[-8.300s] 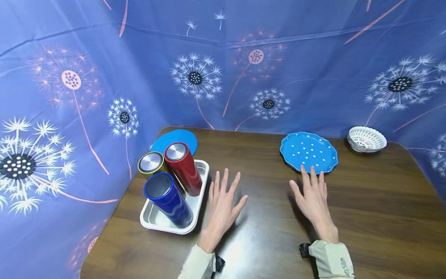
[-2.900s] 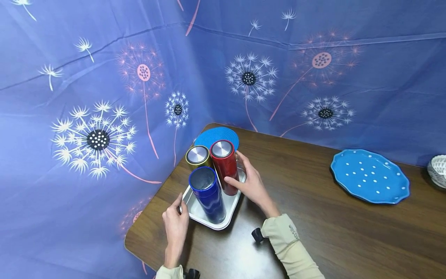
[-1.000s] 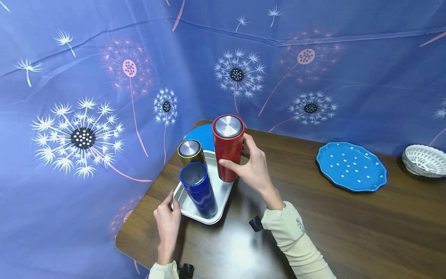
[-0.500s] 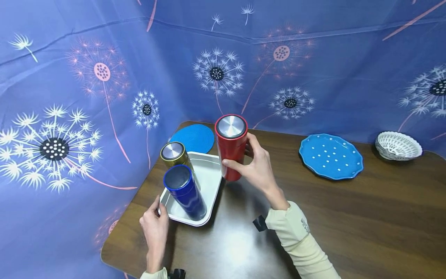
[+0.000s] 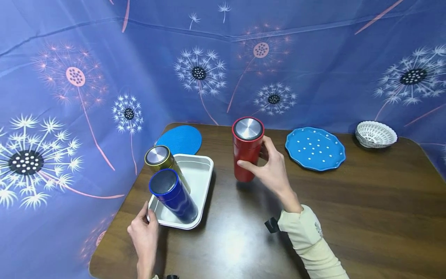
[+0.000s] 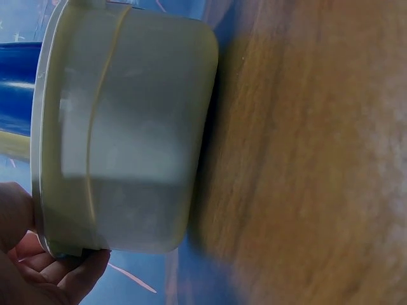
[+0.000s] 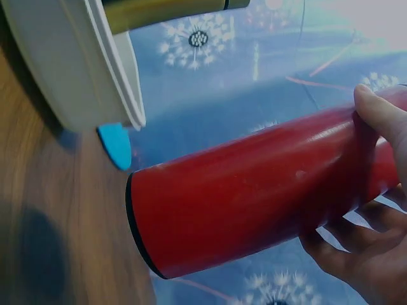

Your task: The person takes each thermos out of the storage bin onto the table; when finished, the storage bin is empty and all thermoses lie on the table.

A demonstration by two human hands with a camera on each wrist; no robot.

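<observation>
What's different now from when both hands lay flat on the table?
The right hand has gripped the red canister, lifted it out of the metal tray and carried it right, above the table. The left hand now holds the tray's near corner. The blue canister and gold canister stay in the tray.

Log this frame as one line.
right hand: grips red canister, off table | left hand: holds tray corner | blue canister, gold canister: in tray
</observation>
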